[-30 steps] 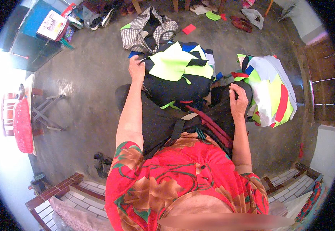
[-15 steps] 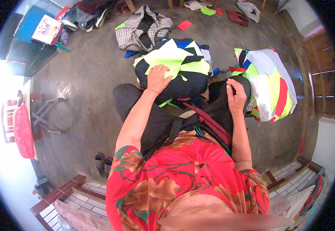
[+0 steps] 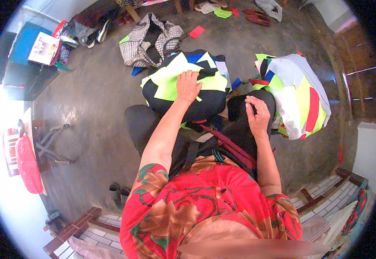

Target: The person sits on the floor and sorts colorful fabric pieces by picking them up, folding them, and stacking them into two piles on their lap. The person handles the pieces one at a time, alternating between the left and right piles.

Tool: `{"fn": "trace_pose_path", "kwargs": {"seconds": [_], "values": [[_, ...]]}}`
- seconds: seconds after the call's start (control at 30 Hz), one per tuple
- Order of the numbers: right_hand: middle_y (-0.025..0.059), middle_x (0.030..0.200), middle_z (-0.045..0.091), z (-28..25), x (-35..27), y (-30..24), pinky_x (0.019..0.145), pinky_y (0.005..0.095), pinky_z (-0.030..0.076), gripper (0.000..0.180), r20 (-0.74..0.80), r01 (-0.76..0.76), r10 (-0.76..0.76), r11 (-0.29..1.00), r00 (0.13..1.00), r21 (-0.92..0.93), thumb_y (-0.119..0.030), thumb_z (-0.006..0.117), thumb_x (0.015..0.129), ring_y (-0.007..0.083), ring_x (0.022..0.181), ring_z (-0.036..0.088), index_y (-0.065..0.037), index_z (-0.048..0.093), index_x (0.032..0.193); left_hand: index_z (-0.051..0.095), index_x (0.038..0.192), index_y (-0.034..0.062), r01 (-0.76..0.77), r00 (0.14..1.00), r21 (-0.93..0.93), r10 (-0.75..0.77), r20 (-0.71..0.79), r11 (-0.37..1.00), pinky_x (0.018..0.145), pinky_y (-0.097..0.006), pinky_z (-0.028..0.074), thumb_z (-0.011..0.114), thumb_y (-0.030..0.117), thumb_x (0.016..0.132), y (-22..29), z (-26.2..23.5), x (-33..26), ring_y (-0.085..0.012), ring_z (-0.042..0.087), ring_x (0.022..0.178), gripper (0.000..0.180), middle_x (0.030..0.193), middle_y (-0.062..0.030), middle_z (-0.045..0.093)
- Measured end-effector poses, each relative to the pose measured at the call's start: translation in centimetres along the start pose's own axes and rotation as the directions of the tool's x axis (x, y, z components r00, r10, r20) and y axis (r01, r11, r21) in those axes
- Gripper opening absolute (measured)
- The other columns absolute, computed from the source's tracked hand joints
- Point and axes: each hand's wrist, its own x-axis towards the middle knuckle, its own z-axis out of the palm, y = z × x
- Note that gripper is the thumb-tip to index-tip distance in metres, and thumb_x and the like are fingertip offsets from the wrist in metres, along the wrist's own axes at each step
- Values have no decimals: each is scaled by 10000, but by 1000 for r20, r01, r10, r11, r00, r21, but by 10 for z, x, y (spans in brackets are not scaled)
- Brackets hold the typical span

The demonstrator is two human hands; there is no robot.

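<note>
In front of me a black cloth bundle [image 3: 188,108] lies near my knees, with neon yellow fabric scraps [image 3: 164,80] and a few blue and black pieces on top. My left hand [image 3: 189,87] rests on those yellow scraps with its fingers stretched over them; the fingertips meet a black scrap, and no grip shows. Over my right knee my right hand [image 3: 258,117] hovers, fingers loosely bent and thumb apart, with nothing visible in it. A dark red strap or cloth band [image 3: 231,146] crosses my lap.
To the right stands a bulging grey, white, yellow and red bundle of fabric pieces [image 3: 298,95]. A checked bag [image 3: 138,43] gapes beyond the black bundle, near a red scrap [image 3: 196,32]. Shoes [image 3: 103,32] lie farther off. A folding stand [image 3: 52,144] is at the left.
My left hand has slid right across the yellow scraps, which have shifted with a corner folded. My right hand stays over the knee, its fingers slightly changed. The view has tilted a little.
</note>
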Motion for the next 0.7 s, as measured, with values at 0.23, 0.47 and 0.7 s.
{"fn": "trace_pose_path", "kwargs": {"seconds": [0.23,0.47,0.7], "values": [[73,947,672,1,3,3,771,342,478,121,-25,12,-12,1000,1000,15,-26,638,789,248,872,633,-74,638,899,628,883,133,62,991,14,-63,121,998,793,-385,447,742,235,687,-9,4,11,-255,536,910,248,914,-48,541],[66,912,670,0,3,2,724,335,470,132,-23,15,-15,1000,1000,13,-19,644,781,243,827,629,-80,644,898,651,798,123,187,951,-191,-129,281,964,767,-379,467,739,229,702,-23,-9,19,-254,567,902,167,873,-61,579],[61,879,665,0,3,3,708,338,469,127,-27,15,-15,1000,1000,-2,-24,654,776,242,794,623,-83,649,889,606,780,90,297,953,-336,-254,166,894,782,-384,447,696,170,734,-21,-25,20,-270,550,924,129,889,-61,577]]}}
